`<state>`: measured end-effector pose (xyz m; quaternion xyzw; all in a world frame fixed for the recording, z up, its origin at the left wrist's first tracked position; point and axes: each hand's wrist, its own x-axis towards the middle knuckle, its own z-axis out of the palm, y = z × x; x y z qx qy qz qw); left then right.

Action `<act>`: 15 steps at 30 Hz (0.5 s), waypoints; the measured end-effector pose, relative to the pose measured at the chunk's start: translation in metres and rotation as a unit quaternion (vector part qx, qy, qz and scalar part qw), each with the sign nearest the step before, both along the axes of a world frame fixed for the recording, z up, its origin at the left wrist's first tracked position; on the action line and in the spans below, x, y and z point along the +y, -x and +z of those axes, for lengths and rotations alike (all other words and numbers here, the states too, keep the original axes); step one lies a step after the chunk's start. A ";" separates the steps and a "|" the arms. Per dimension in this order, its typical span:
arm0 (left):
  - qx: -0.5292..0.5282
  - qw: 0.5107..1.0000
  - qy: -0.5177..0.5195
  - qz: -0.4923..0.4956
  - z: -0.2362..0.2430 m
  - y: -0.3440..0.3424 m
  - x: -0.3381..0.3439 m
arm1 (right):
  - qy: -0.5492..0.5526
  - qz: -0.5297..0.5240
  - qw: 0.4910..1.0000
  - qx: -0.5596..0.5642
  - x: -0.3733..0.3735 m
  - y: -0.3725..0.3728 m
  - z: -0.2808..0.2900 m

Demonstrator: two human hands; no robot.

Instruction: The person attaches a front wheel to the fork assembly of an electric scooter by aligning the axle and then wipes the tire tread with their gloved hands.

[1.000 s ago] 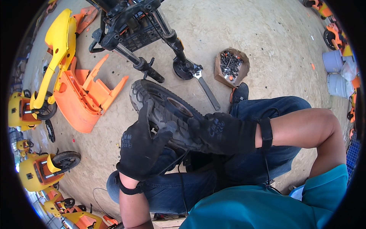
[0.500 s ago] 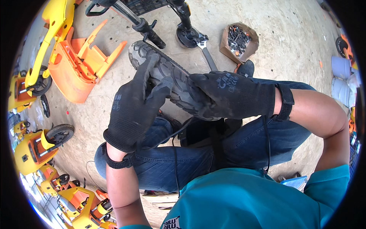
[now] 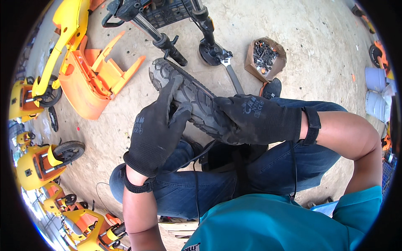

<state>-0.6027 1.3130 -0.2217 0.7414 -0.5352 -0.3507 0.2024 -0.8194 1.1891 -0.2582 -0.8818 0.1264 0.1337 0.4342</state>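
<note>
Tilted across my lap is a black rubber tyre (image 3: 197, 100), dusty and deeply treaded, with its tread turned up toward me. My left hand (image 3: 161, 125), in a black work glove, has its index finger stretched along the tread and its thumb pressed on the tyre's near side. The gloved right hand (image 3: 255, 119) wraps round the tyre's lower right end, thumb on top. The fingers under the tyre are hidden, as is whatever lies inside it. Just beyond the tyre stand the fork legs (image 3: 169, 46) of a vehicle, with a round black hub part (image 3: 210, 53) on one.
An adjustable wrench (image 3: 232, 75) sits against the hub part. To its right is a cardboard box (image 3: 281, 67) of bolts and small parts. Orange and yellow body panels (image 3: 90, 88) lie at the left, with several yellow vehicles (image 3: 39, 165) behind. White buckets (image 3: 374, 79) stand far right.
The whole scene sits slightly lower and further right in the picture as the view shifts. Both hands keep nearly the same grip on the tyre.
</note>
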 end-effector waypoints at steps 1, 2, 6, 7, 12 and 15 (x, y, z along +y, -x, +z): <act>0.003 1.000 -0.001 0.001 0.000 0.000 -0.001 | 0.008 0.003 1.000 -0.011 0.000 0.003 -0.004; 0.005 1.000 0.000 0.002 0.000 0.000 -0.001 | 0.016 0.007 1.000 -0.022 0.001 0.002 -0.005; 0.009 1.000 -0.002 0.004 0.000 0.000 -0.001 | 0.005 0.000 1.000 -0.011 -0.001 0.000 0.004; 0.010 1.000 -0.005 0.003 0.001 0.000 -0.001 | 0.009 0.000 1.000 -0.011 0.000 0.001 0.005; -0.010 1.000 0.008 0.004 -0.003 -0.001 0.002 | 0.012 0.010 1.000 -0.003 -0.001 0.000 0.002; -0.003 1.000 -0.005 0.006 -0.001 -0.001 0.000 | 0.004 -0.002 1.000 -0.017 0.000 0.000 0.002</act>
